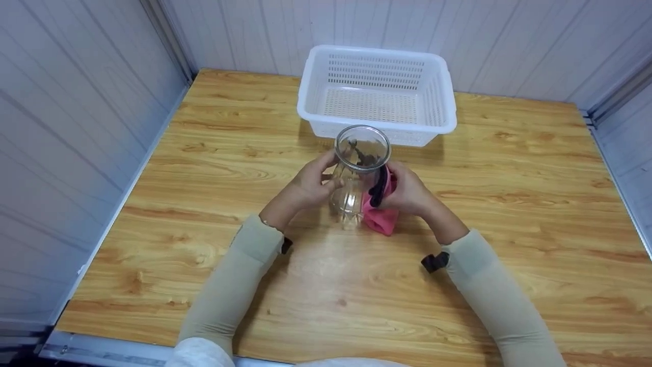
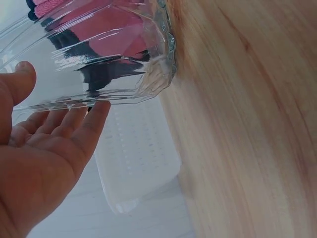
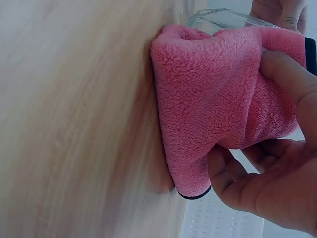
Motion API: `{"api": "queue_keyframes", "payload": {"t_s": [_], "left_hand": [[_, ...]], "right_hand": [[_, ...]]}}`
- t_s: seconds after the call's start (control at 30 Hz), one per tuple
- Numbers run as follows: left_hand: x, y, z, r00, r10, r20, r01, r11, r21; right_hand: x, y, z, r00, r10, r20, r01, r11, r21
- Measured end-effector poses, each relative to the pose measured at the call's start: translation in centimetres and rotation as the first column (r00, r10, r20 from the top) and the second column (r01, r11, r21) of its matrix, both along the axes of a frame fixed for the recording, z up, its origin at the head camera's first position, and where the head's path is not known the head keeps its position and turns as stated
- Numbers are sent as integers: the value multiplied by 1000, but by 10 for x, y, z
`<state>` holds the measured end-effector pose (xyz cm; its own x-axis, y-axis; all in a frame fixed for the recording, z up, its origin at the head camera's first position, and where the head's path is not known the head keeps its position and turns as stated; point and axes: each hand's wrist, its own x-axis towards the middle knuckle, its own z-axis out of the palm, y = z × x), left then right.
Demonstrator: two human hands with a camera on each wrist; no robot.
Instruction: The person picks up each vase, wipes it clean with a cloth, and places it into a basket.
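Observation:
A clear glass vase [image 1: 349, 196] with a wide round rim stands upright on the wooden table, between both hands. My left hand [image 1: 309, 184] holds its left side, thumb toward me and fingers round the far side. On the other side my right hand [image 1: 411, 191] grips a pink fleecy cloth [image 3: 208, 94] with black edging, against the vase. In the right wrist view the cloth hangs in folds down to the tabletop. The left wrist view shows its pink and black through the faceted glass.
A white perforated plastic basket [image 1: 313, 122] sits behind the vase, near the back wall. Pale panelled walls [image 1: 91, 102] border the wooden table [image 1: 204, 178] at the back and sides.

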<state>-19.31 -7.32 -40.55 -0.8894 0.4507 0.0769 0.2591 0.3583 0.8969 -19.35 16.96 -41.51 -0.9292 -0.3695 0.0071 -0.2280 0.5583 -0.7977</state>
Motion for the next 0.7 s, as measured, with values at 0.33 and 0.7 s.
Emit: {"api": "queue_keyframes", "payload": {"t_s": [0.33,0.7], "left_hand": [[9,0,3,991,73,-110,-81,995,-66],[10,5,3,980,189,-67,-191,981,-34]], "right_hand": [[0,2,2,998,-6,55,7,1000,-13],[5,0,1,999,-38,37,40,998,-58]]}}
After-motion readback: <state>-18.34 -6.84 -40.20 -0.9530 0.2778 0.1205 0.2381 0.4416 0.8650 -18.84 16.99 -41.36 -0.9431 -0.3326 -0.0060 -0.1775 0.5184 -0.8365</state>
